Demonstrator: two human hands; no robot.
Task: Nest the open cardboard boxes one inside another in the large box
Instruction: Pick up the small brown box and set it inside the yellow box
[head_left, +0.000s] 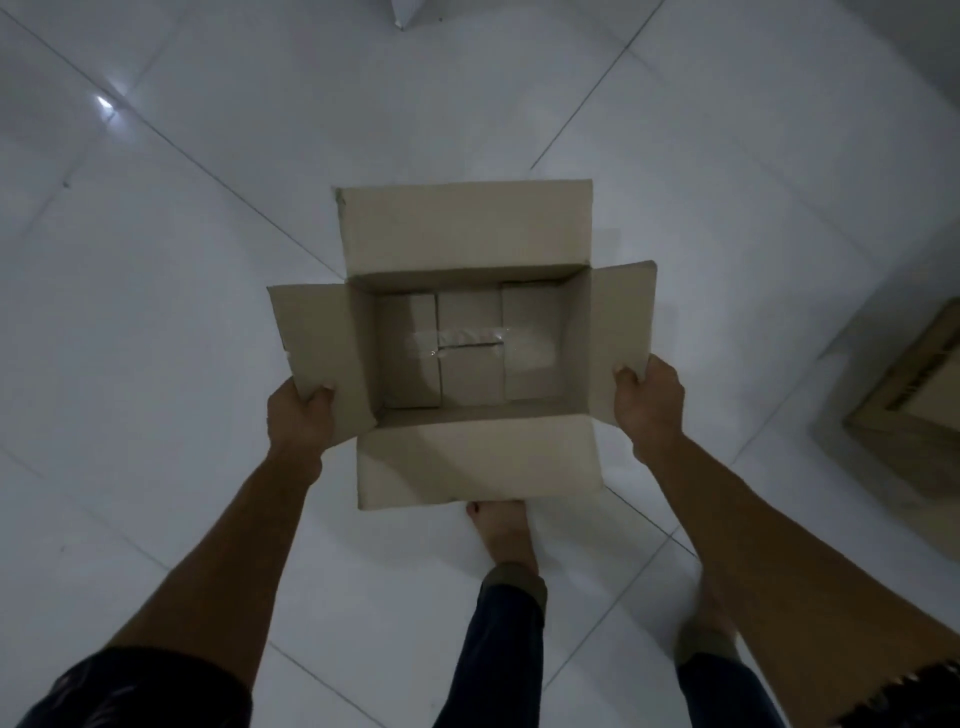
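Observation:
I hold an open brown cardboard box (467, 234) in front of me above the floor, all of its flaps spread outward. Its inside is empty; the taped bottom flaps show. My left hand (301, 415) grips the near corner of the left flap. My right hand (649, 400) grips the near corner of the right flap. Part of another, larger cardboard box (914, 410) stands on the floor at the right edge of the view.
The floor is white glossy tile (182, 312) with dark grout lines. My bare feet (506, 535) stand just below the held box. A small white object (408, 10) sits at the top edge of the view.

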